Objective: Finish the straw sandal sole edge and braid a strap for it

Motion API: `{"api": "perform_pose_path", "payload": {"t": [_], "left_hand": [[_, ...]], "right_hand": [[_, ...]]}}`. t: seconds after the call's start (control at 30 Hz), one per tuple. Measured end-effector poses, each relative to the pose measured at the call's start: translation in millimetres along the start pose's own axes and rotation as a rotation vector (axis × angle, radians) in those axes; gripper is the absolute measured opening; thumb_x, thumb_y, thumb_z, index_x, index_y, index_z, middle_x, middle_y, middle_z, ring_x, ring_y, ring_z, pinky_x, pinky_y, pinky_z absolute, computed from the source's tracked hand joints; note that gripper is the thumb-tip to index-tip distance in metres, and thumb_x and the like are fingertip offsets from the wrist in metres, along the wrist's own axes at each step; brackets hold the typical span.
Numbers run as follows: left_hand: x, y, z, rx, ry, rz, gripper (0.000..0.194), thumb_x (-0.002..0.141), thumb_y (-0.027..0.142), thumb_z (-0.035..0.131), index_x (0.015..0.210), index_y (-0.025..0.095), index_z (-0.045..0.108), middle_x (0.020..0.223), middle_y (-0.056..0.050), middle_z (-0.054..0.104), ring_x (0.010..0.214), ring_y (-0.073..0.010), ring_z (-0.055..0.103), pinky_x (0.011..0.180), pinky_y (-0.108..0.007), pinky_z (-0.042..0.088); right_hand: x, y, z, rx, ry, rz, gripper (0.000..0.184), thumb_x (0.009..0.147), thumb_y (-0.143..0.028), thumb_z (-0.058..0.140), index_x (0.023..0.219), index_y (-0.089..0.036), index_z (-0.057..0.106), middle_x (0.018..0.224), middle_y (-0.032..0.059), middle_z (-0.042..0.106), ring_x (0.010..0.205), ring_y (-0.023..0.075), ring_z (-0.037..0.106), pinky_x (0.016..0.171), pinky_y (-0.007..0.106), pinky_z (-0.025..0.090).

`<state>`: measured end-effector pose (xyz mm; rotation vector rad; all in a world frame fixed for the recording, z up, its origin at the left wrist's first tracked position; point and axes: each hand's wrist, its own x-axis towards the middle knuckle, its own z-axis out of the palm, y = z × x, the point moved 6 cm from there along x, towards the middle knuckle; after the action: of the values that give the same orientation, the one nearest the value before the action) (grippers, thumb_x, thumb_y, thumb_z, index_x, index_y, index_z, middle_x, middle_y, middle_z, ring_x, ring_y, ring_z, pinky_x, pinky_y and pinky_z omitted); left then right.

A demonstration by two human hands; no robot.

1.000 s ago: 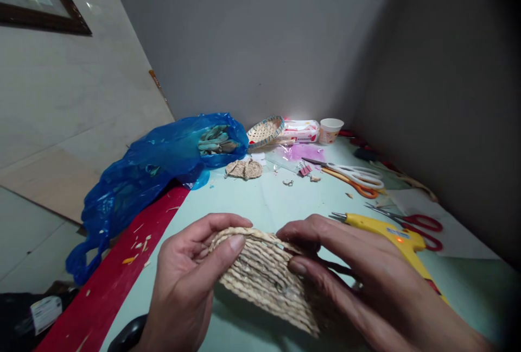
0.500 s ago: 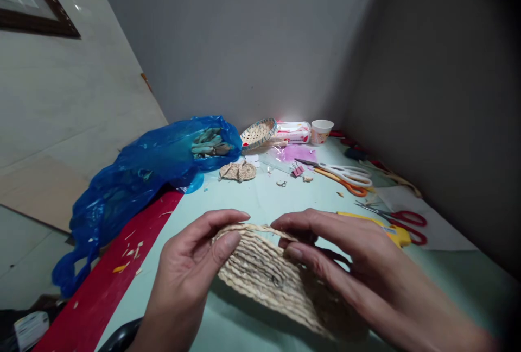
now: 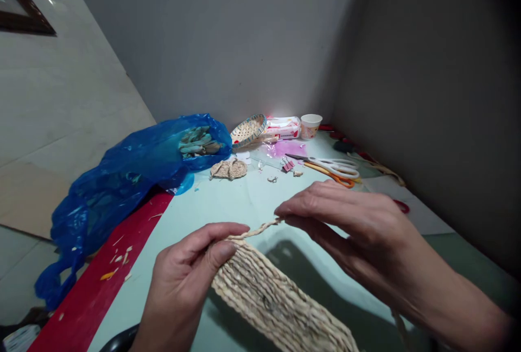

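A flat, coiled mat of pale twisted straw cord (image 3: pixel 277 297) slants down and right in front of me. My left hand (image 3: pixel 191 276) pinches its upper left end between thumb and fingers. From that end runs a loose straw cord (image 3: pixel 262 228), which my right hand (image 3: pixel 345 227) holds pinched at the fingertips, up and right of the mat. The cord is lifted off the mat's edge, with a gap between them. More cord hangs under my right wrist, partly hidden.
A blue plastic bag (image 3: pixel 122 178) with dried strips lies left. Farther back are a small woven slipper shape (image 3: pixel 228 169), a woven basket (image 3: pixel 248 132), a paper cup (image 3: pixel 311 126), white-handled scissors (image 3: pixel 337 166), orange-handled scissors (image 3: pixel 342 181) and a pink binder clip (image 3: pixel 287 164).
My right hand has moved up and away from the mat, drawing the cord off its edge. My left hand keeps its pinch. The view has shifted slightly right.
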<state>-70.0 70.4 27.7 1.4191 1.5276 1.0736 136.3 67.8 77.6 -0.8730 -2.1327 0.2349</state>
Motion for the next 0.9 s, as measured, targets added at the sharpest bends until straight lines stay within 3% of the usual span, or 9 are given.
{"api": "perform_pose_path", "payload": {"t": [0.2,0.37,0.57,0.73,0.9], "left_hand": [[-2,2,10.4,-0.050,-0.045,-0.030,0.015,0.077,0.036,0.071,0.079,0.025,0.081,0.082,-0.002,0.079,0.077,-0.0192,0.069,0.067,-0.020,0.051],[4,-4,11.1,-0.061,-0.140,-0.029,0.015,0.079,0.037,0.071,0.082,0.025,0.080,0.084,-0.001,0.079,0.076,-0.0166,0.069,0.068,-0.017,0.050],[8,-14,10.9,-0.175,-0.175,-0.101,0.019,0.078,0.038,0.074,0.087,0.022,0.079,0.086,-0.003,0.078,0.075,-0.0161,0.069,0.067,-0.018,0.051],[7,-14,17.1,-0.308,-0.156,-0.152,0.028,0.076,0.039,0.076,0.099,0.022,0.079,0.092,-0.004,0.079,0.080,-0.0176,0.071,0.068,-0.018,0.053],[7,-14,13.7,-0.213,-0.144,-0.102,0.033,0.075,0.040,0.077,0.106,0.028,0.078,0.109,-0.003,0.078,0.109,-0.0211,0.068,0.088,-0.016,0.051]], "right_hand": [[11,12,6,-0.059,-0.055,-0.119,0.018,0.099,-0.011,0.048,0.101,-0.019,0.064,0.091,0.0033,0.068,0.085,0.0156,0.057,0.081,0.033,0.038],[26,19,17,-0.070,-0.244,-0.206,0.024,0.100,-0.010,0.044,0.107,-0.018,0.065,0.099,0.0049,0.068,0.090,0.0164,0.054,0.084,0.033,0.037],[40,31,29,0.031,-0.408,-0.173,0.022,0.101,-0.013,0.046,0.108,-0.012,0.067,0.098,0.0060,0.070,0.090,0.0151,0.055,0.082,0.029,0.041],[43,34,34,0.089,-0.402,-0.182,0.020,0.098,-0.008,0.048,0.100,-0.012,0.068,0.094,0.0051,0.070,0.089,0.0138,0.056,0.083,0.027,0.042],[42,35,45,0.067,-0.328,-0.190,0.022,0.099,-0.011,0.047,0.094,-0.014,0.068,0.091,0.0050,0.070,0.088,0.0153,0.056,0.084,0.028,0.043]]}}
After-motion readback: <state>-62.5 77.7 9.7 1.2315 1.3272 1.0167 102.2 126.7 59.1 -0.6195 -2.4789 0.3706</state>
